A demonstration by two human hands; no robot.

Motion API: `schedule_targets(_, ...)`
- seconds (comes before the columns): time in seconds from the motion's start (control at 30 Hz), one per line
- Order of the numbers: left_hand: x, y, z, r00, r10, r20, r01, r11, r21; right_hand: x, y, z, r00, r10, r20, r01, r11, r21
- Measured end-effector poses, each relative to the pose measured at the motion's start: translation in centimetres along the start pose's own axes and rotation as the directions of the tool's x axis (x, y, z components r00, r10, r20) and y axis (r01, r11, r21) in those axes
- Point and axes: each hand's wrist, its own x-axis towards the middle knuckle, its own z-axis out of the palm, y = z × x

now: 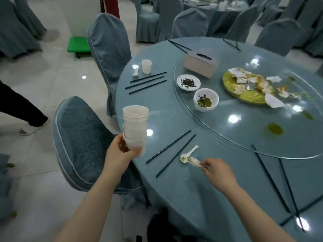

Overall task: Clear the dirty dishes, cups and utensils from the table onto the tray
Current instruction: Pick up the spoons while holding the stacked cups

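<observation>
Here, left hand (120, 154) fingers gripping cup stack (135, 126), right hand (217, 172) fingers pinching spoon (193, 161)

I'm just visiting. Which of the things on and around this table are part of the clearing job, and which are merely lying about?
Part of the job: stack of cups in the left hand; spoon in the right hand; second spoon; lone cup; bowl; saucer; chopsticks.

Lying about: tissue box; chairs.
</observation>
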Motion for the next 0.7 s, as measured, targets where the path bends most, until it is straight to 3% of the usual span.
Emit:
schedule_targets(0.13, 1.9, -1.0, 1.3, 0.996, -0.072, -0.054, 0.074, 0.997, 0.037, 3.9, 0.4, 0.3, 0.972, -0.227, 0.057, 0.229, 0.972, -0.045)
schedule_targets(0.33, 3.9, -2.0, 2.9, 0.981, -0.131, -0.146, 0.138, 0.990, 0.039, 8.3, 1.6, 1.1, 0.797, -0.598, 0.086, 0.603, 0.793, -0.082)
schedule_targets(0.7, 4.6, -1.7, 4.7, 0.973, -0.137, -0.185, 0.150, 0.987, 0.056, 11.0, 3.0, 2.3, 0.707, -0.702, 0.080, 0.707, 0.702, -0.086)
